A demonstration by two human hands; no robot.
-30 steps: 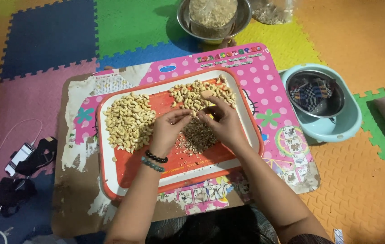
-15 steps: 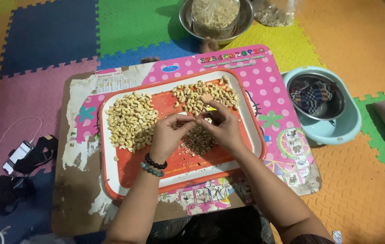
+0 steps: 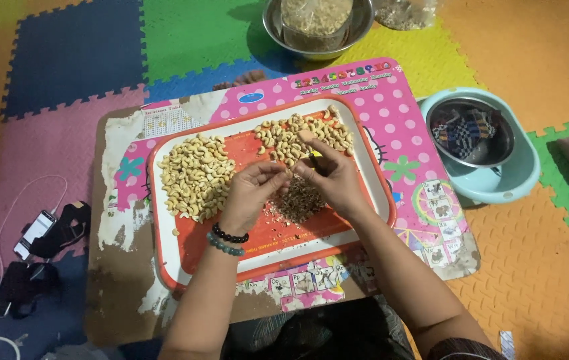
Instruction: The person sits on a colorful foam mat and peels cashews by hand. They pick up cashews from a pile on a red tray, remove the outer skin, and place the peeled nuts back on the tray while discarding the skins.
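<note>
While both hands meet over the tray (image 3: 164, 220), left hand (image 3: 252, 190) and right hand (image 3: 331, 177) fingers pinching a cashew (image 3: 289, 175), axis unclear.

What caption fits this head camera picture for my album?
Two hands, left hand and right hand, pinch a nut over brown skins on an orange tray.

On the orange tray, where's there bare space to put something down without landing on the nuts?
The tray is bare along its near edge, below the left hand and the brown peel heap. The right end, past the right hand, is free too. It is crowded at the left with the pale nut pile and at the far middle with the second pile.
</note>
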